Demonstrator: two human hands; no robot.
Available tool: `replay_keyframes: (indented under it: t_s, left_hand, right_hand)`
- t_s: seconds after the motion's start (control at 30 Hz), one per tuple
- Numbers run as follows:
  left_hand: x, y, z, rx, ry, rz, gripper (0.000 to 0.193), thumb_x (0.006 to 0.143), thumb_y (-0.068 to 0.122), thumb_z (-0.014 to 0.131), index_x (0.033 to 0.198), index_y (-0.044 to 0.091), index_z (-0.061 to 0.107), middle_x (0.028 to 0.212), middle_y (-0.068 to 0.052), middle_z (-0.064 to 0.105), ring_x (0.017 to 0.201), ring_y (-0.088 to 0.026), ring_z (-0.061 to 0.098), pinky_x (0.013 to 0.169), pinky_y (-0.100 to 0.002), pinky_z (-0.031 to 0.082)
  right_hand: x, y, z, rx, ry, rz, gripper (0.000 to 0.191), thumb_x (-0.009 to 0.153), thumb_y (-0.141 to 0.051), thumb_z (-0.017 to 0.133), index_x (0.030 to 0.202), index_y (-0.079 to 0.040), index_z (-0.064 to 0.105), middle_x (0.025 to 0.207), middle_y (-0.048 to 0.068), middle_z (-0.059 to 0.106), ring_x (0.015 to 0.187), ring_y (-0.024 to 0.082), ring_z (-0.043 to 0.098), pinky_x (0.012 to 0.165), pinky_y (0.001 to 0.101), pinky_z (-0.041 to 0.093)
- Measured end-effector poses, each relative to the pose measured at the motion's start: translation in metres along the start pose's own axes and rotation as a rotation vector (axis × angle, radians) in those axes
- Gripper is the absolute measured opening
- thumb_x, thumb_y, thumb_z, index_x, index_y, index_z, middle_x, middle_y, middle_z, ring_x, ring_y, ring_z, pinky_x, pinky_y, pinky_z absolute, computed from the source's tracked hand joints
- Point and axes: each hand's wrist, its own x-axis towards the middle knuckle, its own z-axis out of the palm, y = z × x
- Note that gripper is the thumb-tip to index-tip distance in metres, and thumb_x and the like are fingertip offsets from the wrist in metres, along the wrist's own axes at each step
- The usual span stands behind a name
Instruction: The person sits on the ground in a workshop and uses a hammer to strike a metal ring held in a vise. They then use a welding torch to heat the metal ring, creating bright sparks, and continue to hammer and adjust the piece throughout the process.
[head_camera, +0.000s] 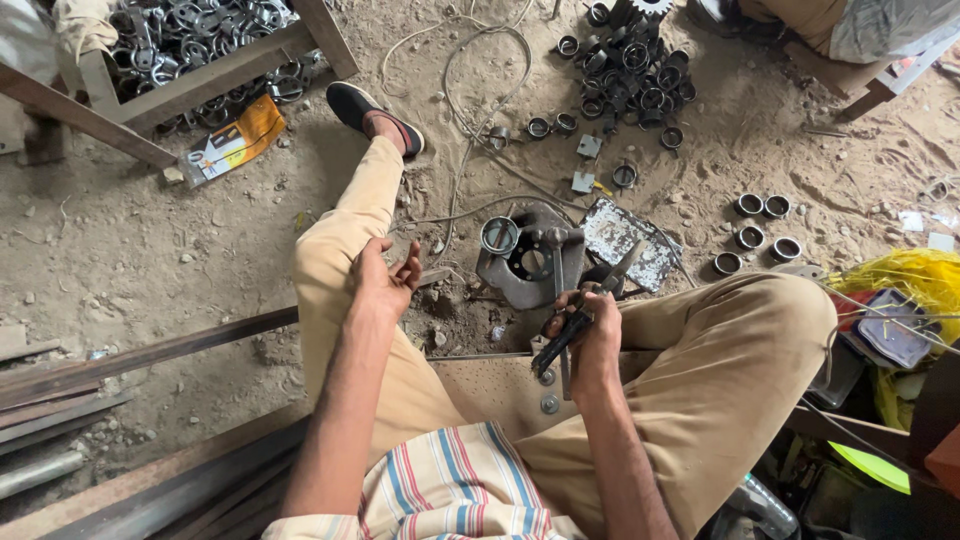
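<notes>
I sit on a dirt floor with my legs apart. My right hand (590, 335) grips dark pliers (585, 310), their jaws pointing up toward a thick metal plate with a round hole (530, 265). A short steel ring (499, 236) stands on that plate's left corner, and a hammer (557, 262) lies across it. My left hand (383, 278) rests on my left knee, fingers spread, holding nothing.
A heap of dark metal rings (630, 65) lies at the top, with more rings (760, 225) to the right. A speckled flat plate (625, 243) lies beside the holed plate. Cables (470, 90) cross the dirt. Steel bars (130, 360) lie left, a wooden frame (190, 85) top left, yellow clutter (910, 280) right.
</notes>
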Motion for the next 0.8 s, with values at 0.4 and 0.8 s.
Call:
replay_keyframes:
  t_s: [0.4, 0.8]
  left_hand:
    - [-0.067, -0.004, 0.006, 0.176, -0.028, 0.152, 0.063, 0.096, 0.014, 0.055, 0.153, 0.0, 0.03, 0.131, -0.022, 0.053, 0.078, -0.022, 0.071, 0.056, -0.031, 0.058]
    - [-0.129, -0.058, 0.02, 0.823, -0.381, 0.853, 0.07, 0.093, 0.009, 0.054, 0.159, 0.011, 0.032, 0.136, -0.017, 0.057, 0.078, -0.019, 0.07, 0.058, -0.03, 0.056]
  right_hand:
    - [-0.001, -0.001, -0.002, -0.004, 0.012, 0.04, 0.02, 0.098, -0.028, 0.048, 0.105, -0.01, 0.048, 0.088, 0.008, 0.062, 0.068, 0.015, 0.059, 0.065, 0.0302, 0.053]
    - [-0.004, -0.002, 0.002, 0.144, -0.032, 0.095, 0.022, 0.097, -0.034, 0.047, 0.104, -0.013, 0.05, 0.088, 0.008, 0.06, 0.068, 0.018, 0.057, 0.066, 0.0324, 0.052]
